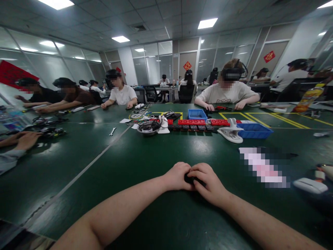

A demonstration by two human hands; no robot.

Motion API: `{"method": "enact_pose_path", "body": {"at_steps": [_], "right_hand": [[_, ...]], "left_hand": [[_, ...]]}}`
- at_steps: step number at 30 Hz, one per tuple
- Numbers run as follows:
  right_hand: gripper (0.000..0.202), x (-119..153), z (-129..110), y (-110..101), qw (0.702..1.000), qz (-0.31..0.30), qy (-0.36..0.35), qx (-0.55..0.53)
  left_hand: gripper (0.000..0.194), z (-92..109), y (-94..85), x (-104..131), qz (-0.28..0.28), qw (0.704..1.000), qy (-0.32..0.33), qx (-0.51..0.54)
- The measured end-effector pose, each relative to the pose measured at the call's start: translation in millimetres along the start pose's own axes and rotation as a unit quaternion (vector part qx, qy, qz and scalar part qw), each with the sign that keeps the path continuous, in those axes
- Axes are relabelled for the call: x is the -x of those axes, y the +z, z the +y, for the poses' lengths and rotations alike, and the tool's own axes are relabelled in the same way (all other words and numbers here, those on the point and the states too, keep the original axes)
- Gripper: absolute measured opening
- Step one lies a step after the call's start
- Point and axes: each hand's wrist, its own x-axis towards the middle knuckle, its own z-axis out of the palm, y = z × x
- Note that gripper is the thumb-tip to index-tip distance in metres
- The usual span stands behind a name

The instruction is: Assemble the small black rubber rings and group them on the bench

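Note:
My left hand (179, 176) and my right hand (210, 183) meet over the green tabletop (145, 222), close in front of me. Between them is a small black object (191, 178), mostly covered by my fingers, so its kind does not show. The left fingers curl around its left side. From the right, my other hand's fingers and thumb close on it.
Beyond my hands stand a metal bowl (148, 130) with cables, red power strips (192, 122), a white clip stand (231, 131) and a blue tray (255, 131). A wrench (112, 131) lies left. A co-worker's hands (27, 139) rest at far left; a white case (310, 185) lies right.

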Motion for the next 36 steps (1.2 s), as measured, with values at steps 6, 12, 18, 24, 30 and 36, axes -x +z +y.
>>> {"method": "enact_pose_path", "body": {"at_steps": [6,12,18,24,30,36], "right_hand": [[0.025,2,-6,-1,0.998,-0.007,-0.046,-0.038],[0.026,1,-6,-2,1.000,0.009,-0.011,0.005],[0.024,0,3,6,0.992,0.006,0.098,0.082],[0.020,-1,4,10,0.983,-0.004,0.146,0.113],[0.018,-2,4,8,0.986,-0.008,0.130,0.107],[0.017,-3,-1,1,0.997,-0.002,0.064,0.049]], "left_hand": [[0.028,-6,2.7,0,-0.012,0.999,0.031,0.008],[0.049,0,-2.4,2,-0.013,1.000,0.019,-0.002],[0.067,14,3.5,5,0.033,0.996,-0.053,-0.057],[0.043,19,9.4,5,0.050,0.991,-0.085,-0.092],[0.036,11,5.1,2,0.038,0.994,-0.075,-0.068],[0.035,-2,4.6,1,0.016,0.999,-0.035,-0.024]]}}
